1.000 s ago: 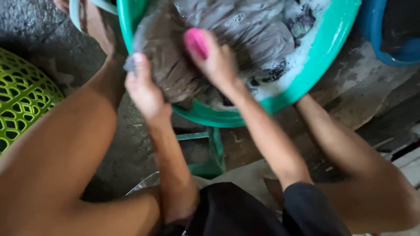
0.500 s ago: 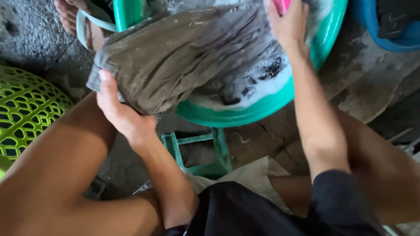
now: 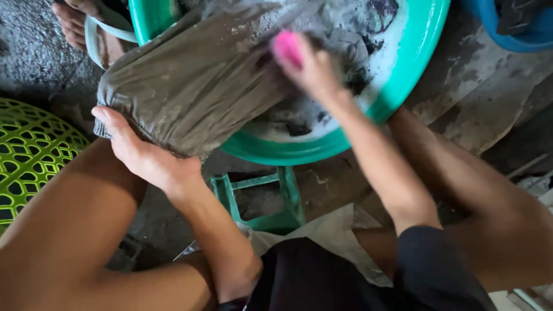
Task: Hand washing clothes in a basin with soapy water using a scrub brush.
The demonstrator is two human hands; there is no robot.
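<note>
1. Two hands at work, w/ one wet garment between them. We see the grey-brown cloth (image 3: 196,86) draped over the near rim of a green basin (image 3: 415,63), part inside, part hanging out on the left.
2. Cloth looks soaked & heavy: dull taupe colour, smooth where it's pulled tight, folded into a thick bundle at the left end, specks of foam on top.
3. Left hand (image 3: 144,155) sits under & beside the hanging end; thumb up along the cloth's edge, fingers tucked beneath. Its grip is closed on the cloth.
4. Right hand (image 3: 314,69) is over the cloth inside the basin, blurred. Its grip is wrapped round a pink brush (image 3: 287,49), which presses on the fabric.
5. Basin holds soapy white suds (image 3: 397,29) & more dark fabric near the far side; we can't tell what that item is.
6. Below the basin rim, a small green stool frame (image 3: 259,198) stands on the concrete floor (image 3: 478,109).
7. Left edge: a green plastic basket w/ lattice holes (image 3: 29,155). Top right: a blue tub (image 3: 507,31), only partly in view.
8. Top left: a foot in a pale sandal (image 3: 86,29), just beside the basin.
</note>
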